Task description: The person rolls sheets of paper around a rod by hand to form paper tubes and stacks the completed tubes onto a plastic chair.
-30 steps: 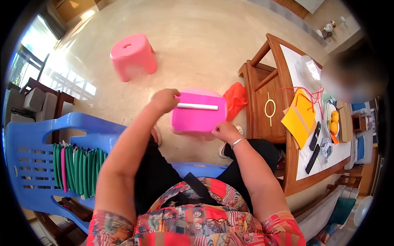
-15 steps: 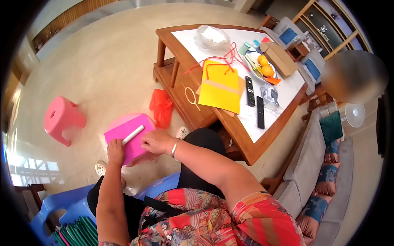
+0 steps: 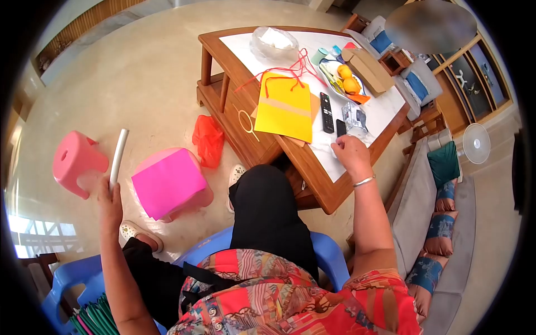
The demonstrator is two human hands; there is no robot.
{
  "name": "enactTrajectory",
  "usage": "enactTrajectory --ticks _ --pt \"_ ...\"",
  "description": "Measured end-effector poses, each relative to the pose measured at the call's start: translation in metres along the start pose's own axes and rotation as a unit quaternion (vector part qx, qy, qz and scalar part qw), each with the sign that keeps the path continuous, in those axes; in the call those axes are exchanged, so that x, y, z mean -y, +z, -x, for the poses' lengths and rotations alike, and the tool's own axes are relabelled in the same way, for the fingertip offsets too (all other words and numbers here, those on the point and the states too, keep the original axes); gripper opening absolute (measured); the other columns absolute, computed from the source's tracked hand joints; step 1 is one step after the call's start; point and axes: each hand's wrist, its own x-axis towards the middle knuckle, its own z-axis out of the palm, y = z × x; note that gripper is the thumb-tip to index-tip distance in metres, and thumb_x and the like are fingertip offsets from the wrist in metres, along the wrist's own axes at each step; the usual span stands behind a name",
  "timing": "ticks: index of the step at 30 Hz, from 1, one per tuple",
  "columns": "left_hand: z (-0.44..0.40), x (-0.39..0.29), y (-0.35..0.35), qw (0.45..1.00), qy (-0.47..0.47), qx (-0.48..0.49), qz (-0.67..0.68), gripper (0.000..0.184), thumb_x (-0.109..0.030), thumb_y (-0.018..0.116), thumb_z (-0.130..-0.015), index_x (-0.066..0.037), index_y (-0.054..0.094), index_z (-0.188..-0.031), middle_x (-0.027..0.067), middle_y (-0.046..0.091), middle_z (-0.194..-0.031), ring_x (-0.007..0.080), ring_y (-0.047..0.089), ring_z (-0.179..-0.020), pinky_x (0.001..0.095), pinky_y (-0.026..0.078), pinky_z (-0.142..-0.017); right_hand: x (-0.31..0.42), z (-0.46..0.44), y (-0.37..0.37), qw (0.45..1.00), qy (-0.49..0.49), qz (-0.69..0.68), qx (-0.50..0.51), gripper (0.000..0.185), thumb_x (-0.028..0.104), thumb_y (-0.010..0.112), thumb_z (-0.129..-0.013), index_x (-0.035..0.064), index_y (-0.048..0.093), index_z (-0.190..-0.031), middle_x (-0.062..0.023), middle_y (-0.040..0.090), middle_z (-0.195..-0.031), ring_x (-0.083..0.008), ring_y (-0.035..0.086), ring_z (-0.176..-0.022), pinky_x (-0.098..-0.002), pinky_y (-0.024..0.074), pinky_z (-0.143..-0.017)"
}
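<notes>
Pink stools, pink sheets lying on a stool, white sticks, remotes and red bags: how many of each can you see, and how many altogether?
Pink stools: 2
Pink sheet on a stool: 1
White stick, in the left hand: 1
Remotes: 2
Red bag: 1
Total: 7

The left hand (image 3: 110, 204) hides the lower end of the white tube (image 3: 119, 153). The right hand (image 3: 352, 153) covers part of a black remote (image 3: 341, 127); whether they touch cannot be told. The magenta sheet (image 3: 169, 183) masks most of the top of the pink stool (image 3: 195, 205) beneath it. The bottom edge cuts off the green pile (image 3: 99, 318), and a blurred patch (image 3: 430, 27) obscures the upper right.
</notes>
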Motion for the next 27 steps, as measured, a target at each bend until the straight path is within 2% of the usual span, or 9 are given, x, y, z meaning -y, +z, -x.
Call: enactTrajectory --ticks 4,11,14,18,19,21,23,25,27 --pt "0.029 0.041 0.012 0.987 -0.138 0.031 0.073 0.016 -0.014 0.058 -0.102 -0.001 0.059 -0.112 0.0034 0.056 -0.081 0.0114 0.050 -0.070 0.0305 0.044 -0.062 -0.001 0.005 0.015 0.997 0.050 0.053 0.018 0.031 0.038 0.069 -0.092 0.0097 0.077 -0.103 -0.0137 0.072 -0.100 -0.0337 0.070 -0.097 -0.0440 0.0563 -0.085" --pt "0.036 0.067 0.023 0.993 -0.105 0.019 0.041 0.017 -0.014 0.060 -0.101 -0.002 0.060 -0.112 0.0024 0.057 -0.080 0.0105 0.051 -0.068 0.0307 0.044 -0.061 -0.016 0.001 0.043 0.998 0.015 0.011 -0.059 0.025 0.033 0.072 -0.090 0.0108 0.079 -0.096 -0.0127 0.071 -0.098 -0.0331 0.070 -0.094 -0.0444 0.0552 -0.082" --pt "0.037 0.043 0.016 0.990 -0.132 0.041 0.015 0.022 -0.014 0.060 -0.100 0.001 0.060 -0.116 0.0115 0.063 -0.085 0.0191 0.058 -0.078 0.0369 0.048 -0.071 -0.015 0.007 0.042 0.998 0.013 -0.020 -0.057 0.023 0.032 0.073 -0.089 0.0100 0.079 -0.095 -0.0131 0.071 -0.097 -0.0337 0.069 -0.093 -0.0447 0.0552 -0.081" --pt "0.036 0.041 0.018 0.992 -0.114 0.045 0.015 0.023 -0.014 0.061 -0.100 0.000 0.061 -0.118 0.0156 0.065 -0.087 0.0220 0.061 -0.081 0.0388 0.050 -0.074 -0.010 0.016 0.041 0.998 0.010 -0.025 -0.051 0.024 0.034 0.070 -0.091 0.0126 0.079 -0.093 -0.0117 0.071 -0.100 -0.0340 0.069 -0.094 -0.0464 0.0555 -0.082" --pt "0.036 0.054 0.021 0.993 -0.105 0.046 0.010 0.024 -0.016 0.060 -0.100 -0.002 0.061 -0.119 0.0190 0.067 -0.091 0.0272 0.064 -0.083 0.0416 0.052 -0.078 -0.016 0.013 0.046 0.999 0.018 -0.017 -0.035 0.027 0.038 0.070 -0.090 0.0134 0.079 -0.096 -0.0123 0.072 -0.102 -0.0346 0.070 -0.096 -0.0463 0.0555 -0.084" --pt "0.037 0.030 0.015 0.993 -0.111 0.033 -0.033 0.027 -0.018 0.062 -0.099 -0.001 0.061 -0.119 0.0285 0.069 -0.100 0.0451 0.068 -0.094 0.0495 0.053 -0.082 -0.014 0.014 0.040 0.999 0.036 -0.014 -0.008 0.048 0.048 0.070 -0.088 0.0104 0.074 -0.118 -0.0132 0.073 -0.103 -0.0328 0.071 -0.095 -0.0455 0.0555 -0.084" --pt "0.038 0.028 0.013 0.993 -0.110 0.025 -0.021 0.027 -0.019 0.063 -0.098 -0.003 0.062 -0.119 0.0285 0.070 -0.100 0.0461 0.068 -0.095 0.0505 0.053 -0.081 -0.003 0.014 0.030 0.997 0.029 0.049 -0.045 0.054 0.052 0.071 -0.088 0.0107 0.072 -0.122 -0.0116 0.073 -0.099 -0.0309 0.071 -0.092 -0.0459 0.0555 -0.081" --pt "0.036 0.013 0.007 0.987 -0.156 0.026 -0.013 0.027 -0.020 0.064 -0.097 -0.003 0.063 -0.118 0.0273 0.071 -0.099 0.0451 0.069 -0.095 0.0498 0.054 -0.082 0.006 0.012 0.022 0.971 -0.104 -0.068 -0.202 0.024 0.029 0.066 -0.099 0.0077 0.073 -0.107 -0.0092 0.071 -0.091 -0.0271 0.068 -0.081 -0.0389 0.0537 -0.071" --pt "0.034 0.014 0.007 0.987 -0.159 0.022 -0.008 0.028 -0.021 0.064 -0.097 -0.003 0.064 -0.118 0.0265 0.071 -0.098 0.0447 0.069 -0.094 0.0490 0.054 -0.082 0.072 0.025 -0.011 0.954 -0.152 -0.174 -0.189 0.022 0.022 0.061 -0.103 0.0030 0.068 -0.094 -0.0114 0.064 -0.079 -0.0251 0.059 -0.069 -0.0348 0.0488 -0.065"
